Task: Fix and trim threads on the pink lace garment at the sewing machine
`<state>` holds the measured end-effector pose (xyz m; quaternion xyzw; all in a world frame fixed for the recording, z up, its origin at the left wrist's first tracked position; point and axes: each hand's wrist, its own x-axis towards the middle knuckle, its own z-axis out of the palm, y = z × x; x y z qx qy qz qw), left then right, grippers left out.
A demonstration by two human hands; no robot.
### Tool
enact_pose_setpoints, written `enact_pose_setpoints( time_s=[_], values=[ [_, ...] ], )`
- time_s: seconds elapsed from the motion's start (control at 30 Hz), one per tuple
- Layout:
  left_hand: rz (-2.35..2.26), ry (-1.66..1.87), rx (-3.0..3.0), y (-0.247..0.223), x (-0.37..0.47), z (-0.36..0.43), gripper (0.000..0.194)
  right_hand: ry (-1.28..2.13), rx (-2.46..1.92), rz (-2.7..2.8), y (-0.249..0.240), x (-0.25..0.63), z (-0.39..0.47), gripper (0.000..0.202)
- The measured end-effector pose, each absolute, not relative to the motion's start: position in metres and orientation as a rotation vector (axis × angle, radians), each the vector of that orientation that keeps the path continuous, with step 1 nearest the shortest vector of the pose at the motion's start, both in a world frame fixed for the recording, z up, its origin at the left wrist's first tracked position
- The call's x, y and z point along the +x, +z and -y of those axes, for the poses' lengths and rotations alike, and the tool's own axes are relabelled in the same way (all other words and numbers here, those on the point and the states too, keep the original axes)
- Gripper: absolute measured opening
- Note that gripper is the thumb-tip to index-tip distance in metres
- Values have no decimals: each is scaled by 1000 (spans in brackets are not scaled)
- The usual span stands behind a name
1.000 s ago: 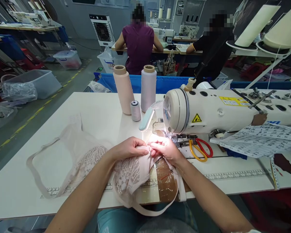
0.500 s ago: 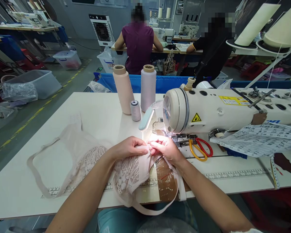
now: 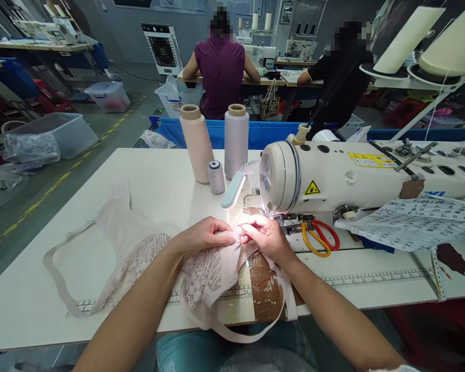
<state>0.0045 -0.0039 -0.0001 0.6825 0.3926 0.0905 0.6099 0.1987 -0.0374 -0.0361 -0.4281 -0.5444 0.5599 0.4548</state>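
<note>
Left hand and right hand pinched bra in bright light by machine, likely to see fine detail; scissors lay at three o'clock, presumably for reach.

Spools behind bra, sewing machine to the right

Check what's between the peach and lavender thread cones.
The small spool with a dark-ringed top, by their bases and slightly nearer the camera than the peach cone and lavender cone. Seen in the head view.
</note>
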Motion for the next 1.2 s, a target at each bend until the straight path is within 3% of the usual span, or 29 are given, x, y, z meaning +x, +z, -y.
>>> enact_pose_setpoints(
  time_s=[1.2],
  values=[
    [-914, 205, 1560, 3, 4, 4, 24, 1330, -1083, 1375, -40, 198, 39, 21]
  ],
)
